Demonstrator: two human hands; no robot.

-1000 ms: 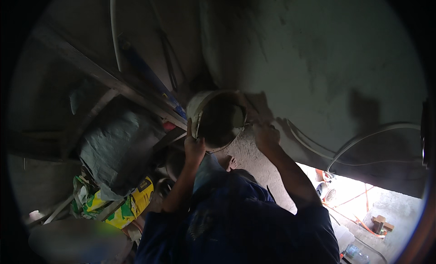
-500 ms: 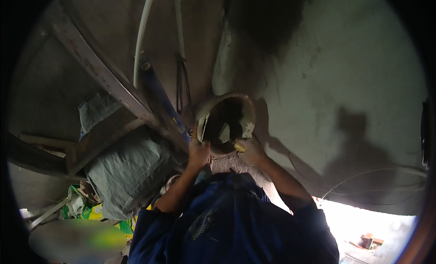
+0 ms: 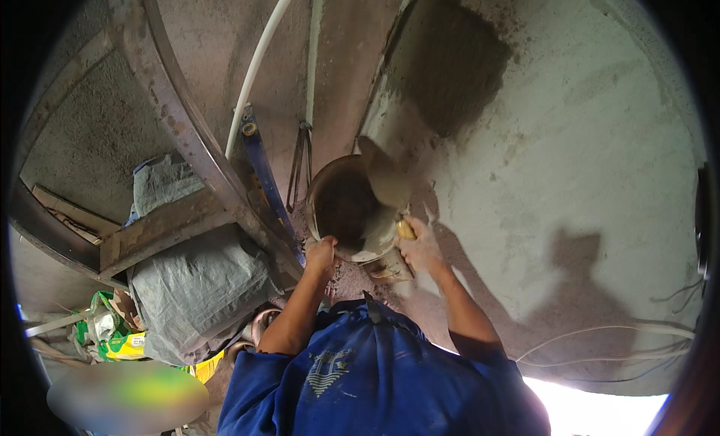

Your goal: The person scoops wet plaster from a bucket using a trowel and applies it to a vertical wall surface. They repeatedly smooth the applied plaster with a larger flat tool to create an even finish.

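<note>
A round bucket (image 3: 318, 187) with a mortar-smeared rim stands in front of me, its inside dark. My left hand (image 3: 321, 257) is closed on its near left rim. In my right hand (image 3: 421, 247), at the bucket's right side, is a trowel with a yellowish handle (image 3: 406, 228). The broad trowel blade (image 3: 384, 173) is raised over the bucket's far right rim and blurred by motion. I cannot make out how much mortar is on it. Just below the bucket lies a flat, light-brown piece (image 3: 390, 269), partly hidden.
On the wall (image 3: 570, 136) is a dark wet patch (image 3: 454, 64). Left of the bucket are a blue spirit level (image 3: 264, 169), a white pipe (image 3: 262, 53), a curved metal frame (image 3: 180, 109) and a grey tarp-covered bundle (image 3: 202, 293). Loose cables (image 3: 607, 331) hang at the right.
The trowel blade has come up out of the bucket to above its far right rim. My left hand stays on the rim. The view has shifted and brightened.
</note>
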